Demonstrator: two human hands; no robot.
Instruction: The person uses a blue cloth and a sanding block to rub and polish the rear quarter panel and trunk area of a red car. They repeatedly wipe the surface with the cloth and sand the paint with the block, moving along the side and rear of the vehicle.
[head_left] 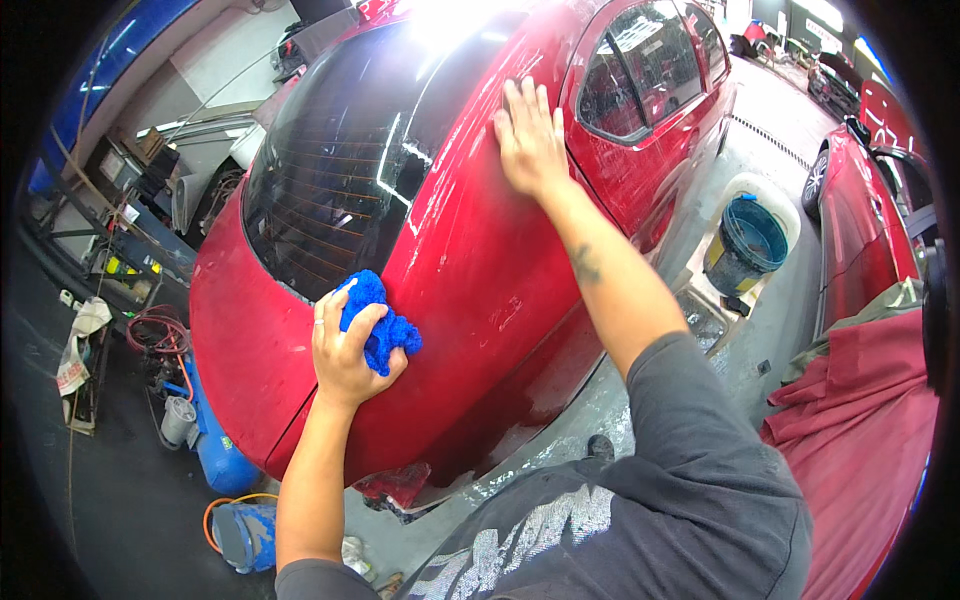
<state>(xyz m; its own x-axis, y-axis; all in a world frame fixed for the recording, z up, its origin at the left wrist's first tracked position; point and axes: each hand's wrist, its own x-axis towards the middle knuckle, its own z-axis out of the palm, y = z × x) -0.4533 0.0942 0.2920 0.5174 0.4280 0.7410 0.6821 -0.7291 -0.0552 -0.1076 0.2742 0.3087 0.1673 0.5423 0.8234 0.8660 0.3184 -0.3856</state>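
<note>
A red car point(490, 290) fills the middle of the view, its paint wet and shiny in places. My left hand point(347, 345) grips a bunched bright blue cloth point(378, 322) against the body near the lower corner of the rear window point(335, 170). The fingers curl over the cloth and hide part of it. Farther up, my right hand point(530, 138) lies flat on the red rear pillar, fingers spread, between the rear window and the side window point(650, 70). It holds nothing.
At right, a dark bucket of water point(745, 245) stands on a white plastic chair point(790, 205). Beyond it is another red car point(855, 220); a red cloth cover point(860, 400) hangs nearer. At left are a blue tank point(220, 450), a coiled hose point(155, 328) and a blue pail point(245, 537).
</note>
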